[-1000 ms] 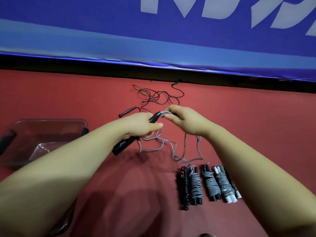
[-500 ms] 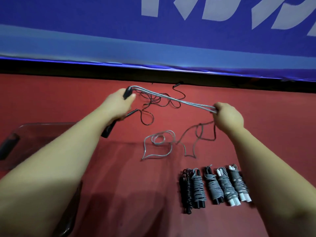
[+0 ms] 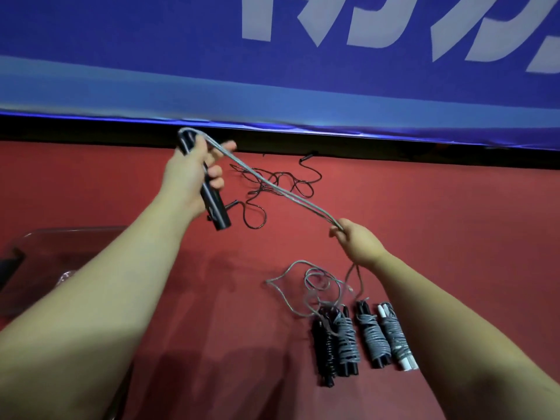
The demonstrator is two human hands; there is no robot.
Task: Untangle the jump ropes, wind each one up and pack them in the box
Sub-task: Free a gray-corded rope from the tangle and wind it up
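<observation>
Two hands are in view, both yours and well apart. Findings follow, with places given from the clear box at the left edge.

1. Your left hand is raised beyond the box and to its right. It grips the black handles of the grey rope. The handles are tilted, with their lower ends towards the box. The rope bends over their top ends.
2. Your right hand is further right of the box. It pinches the doubled grey strands, which run taut between the two hands.
3. Below the right hand the grey rope's slack lies in loose loops on the red surface. It reaches the far ends of the wound ropes.
4. Four wound ropes lie side by side, right of the box and nearer to you. One is black and three are grey, and the rightmost has white handles.
5. One loose black rope lies tangled on the surface, beyond the box and to its right, under the taut strands.
6. What is in the box cannot be made out.
7. A blue banner hangs behind the surface.
</observation>
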